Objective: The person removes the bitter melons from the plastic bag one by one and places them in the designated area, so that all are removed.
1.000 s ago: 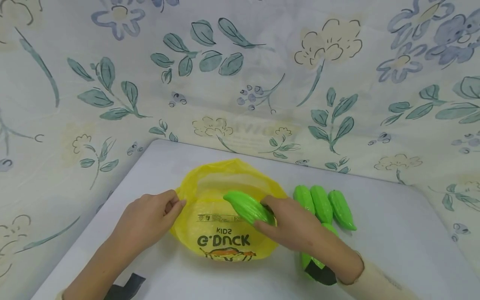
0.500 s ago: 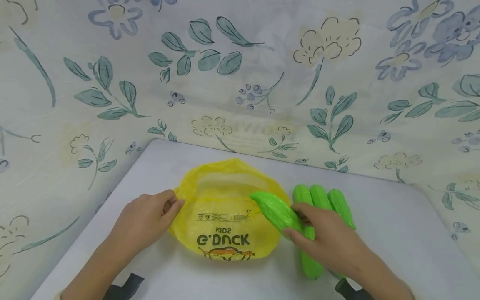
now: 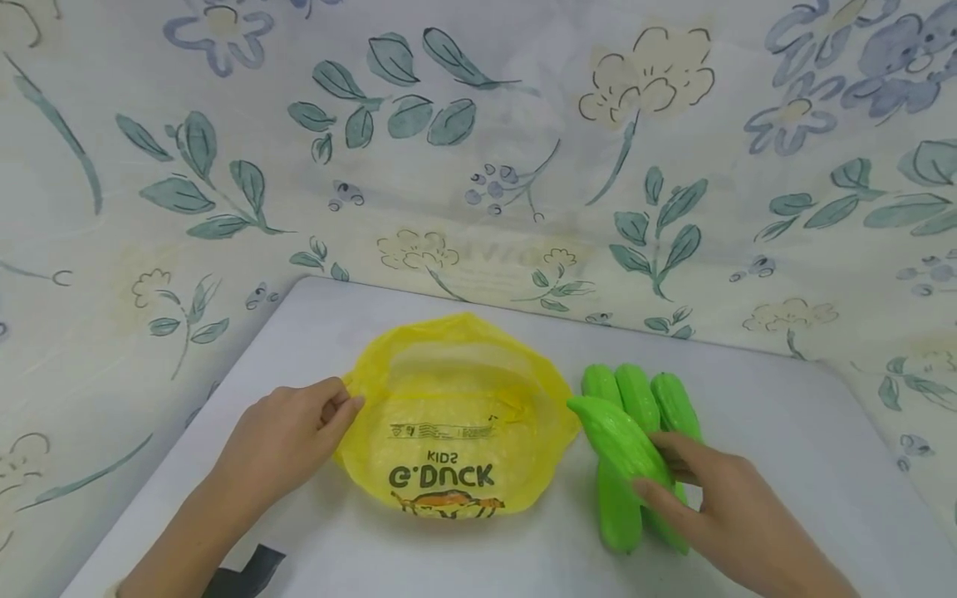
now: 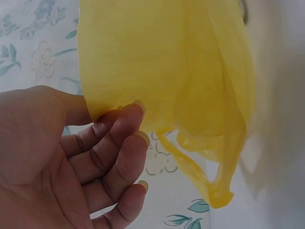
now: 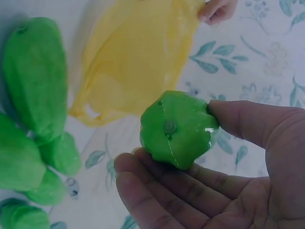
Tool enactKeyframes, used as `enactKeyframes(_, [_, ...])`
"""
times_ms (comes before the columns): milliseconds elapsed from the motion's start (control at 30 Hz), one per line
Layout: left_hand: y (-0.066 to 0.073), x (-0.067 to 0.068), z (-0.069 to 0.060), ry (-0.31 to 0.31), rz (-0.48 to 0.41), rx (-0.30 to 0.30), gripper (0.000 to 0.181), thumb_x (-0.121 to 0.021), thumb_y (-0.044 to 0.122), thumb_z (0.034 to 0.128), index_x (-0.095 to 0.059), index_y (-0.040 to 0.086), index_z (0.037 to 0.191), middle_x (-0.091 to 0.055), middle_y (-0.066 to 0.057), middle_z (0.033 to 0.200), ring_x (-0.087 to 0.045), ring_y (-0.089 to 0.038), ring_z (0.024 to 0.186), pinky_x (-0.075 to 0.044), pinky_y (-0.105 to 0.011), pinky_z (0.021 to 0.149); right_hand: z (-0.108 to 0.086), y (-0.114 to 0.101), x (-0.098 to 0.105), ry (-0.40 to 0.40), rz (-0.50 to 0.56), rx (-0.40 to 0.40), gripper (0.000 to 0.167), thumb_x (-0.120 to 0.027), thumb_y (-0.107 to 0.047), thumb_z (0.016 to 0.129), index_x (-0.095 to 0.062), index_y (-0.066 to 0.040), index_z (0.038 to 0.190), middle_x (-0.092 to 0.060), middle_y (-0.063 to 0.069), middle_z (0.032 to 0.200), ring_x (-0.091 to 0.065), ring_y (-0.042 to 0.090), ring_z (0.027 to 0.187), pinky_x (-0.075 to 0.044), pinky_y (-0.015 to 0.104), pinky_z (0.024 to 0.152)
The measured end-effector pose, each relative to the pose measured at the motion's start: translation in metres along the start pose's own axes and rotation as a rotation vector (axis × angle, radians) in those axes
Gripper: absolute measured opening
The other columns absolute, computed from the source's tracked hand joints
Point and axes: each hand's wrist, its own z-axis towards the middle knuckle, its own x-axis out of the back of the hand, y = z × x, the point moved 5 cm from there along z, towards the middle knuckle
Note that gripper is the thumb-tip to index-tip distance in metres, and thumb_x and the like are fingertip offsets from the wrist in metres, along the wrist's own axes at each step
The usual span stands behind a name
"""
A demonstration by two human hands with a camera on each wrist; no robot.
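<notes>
The yellow plastic bag [image 3: 441,453], printed with upside-down "G.DUCK KIDS" lettering, lies with its mouth open. My left hand [image 3: 287,428] pinches its left rim between thumb and fingers, also plain in the left wrist view. In my right hand [image 3: 721,502] is a glossy green toy bitter melon [image 3: 615,440], ridged and pointed at one end. The thumb and fingertips grip it near its blunt end [image 5: 174,131], while the pointed tip faces the bag. Directly beneath and behind it lie several similar green bitter melons [image 3: 620,519], partly hidden by the held one and the hand.
All this is on a white table [image 3: 777,432], which meets a floral cloth backdrop [image 3: 478,166] along its far edge. At the lower left, a black strap-like piece [image 3: 250,573] sits near my left forearm.
My right hand has carried the bitter melon rightward and toward me, from over the bag's mouth to above the other melons. My left hand stays at the bag's rim.
</notes>
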Motion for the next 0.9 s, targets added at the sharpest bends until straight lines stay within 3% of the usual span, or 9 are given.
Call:
enactKeyframes(133, [0.0, -0.001, 0.001, 0.002, 0.009, -0.004, 0.028, -0.066, 0.028, 0.1036, -0.054, 0.014, 0.082, -0.045, 0.002, 0.061, -0.044, -0.015, 0.056, -0.033, -0.03, 0.053, -0.006, 0.023, 0.001, -0.013, 0.0, -0.061, 0.078, -0.069, -0.058, 0.096, -0.053, 0.0, 0.146, -0.062, 0.019, 0.141, -0.069, 0.031, 0.115, -0.056, 0.053, 0.092])
enactKeyframes(367, [0.0, 0.0, 0.002, 0.003, 0.017, -0.01, 0.03, -0.066, 0.028, 0.1032, -0.053, 0.014, 0.081, -0.045, 0.002, 0.06, -0.044, -0.015, 0.055, -0.033, -0.03, 0.054, -0.02, 0.056, -0.002, 0.041, -0.032, -0.116, 0.08, -0.066, -0.06, 0.097, -0.052, 0.002, 0.144, -0.063, 0.024, 0.138, -0.07, 0.035, 0.112, -0.058, 0.051, 0.09])
enactKeyframes(667, [-0.002, -0.001, 0.003, -0.001, 0.026, -0.006, 0.029, -0.066, 0.028, 0.1031, -0.053, 0.014, 0.081, -0.045, 0.002, 0.06, -0.044, -0.016, 0.056, -0.034, -0.03, 0.054, -0.032, 0.086, -0.009, 0.086, -0.115, -0.216, 0.085, -0.065, -0.062, 0.097, -0.049, 0.008, 0.142, -0.063, 0.031, 0.131, -0.066, 0.047, 0.113, -0.055, 0.06, 0.089])
enactKeyframes(900, [-0.001, -0.003, 0.004, -0.009, 0.03, -0.007, 0.03, -0.065, 0.03, 0.1035, -0.052, 0.014, 0.081, -0.045, 0.002, 0.06, -0.044, -0.016, 0.056, -0.034, -0.03, 0.054, -0.037, 0.106, -0.016, 0.086, -0.132, -0.285, 0.083, -0.067, -0.059, 0.097, -0.05, 0.011, 0.138, -0.065, 0.033, 0.125, -0.067, 0.049, 0.109, -0.055, 0.061, 0.087])
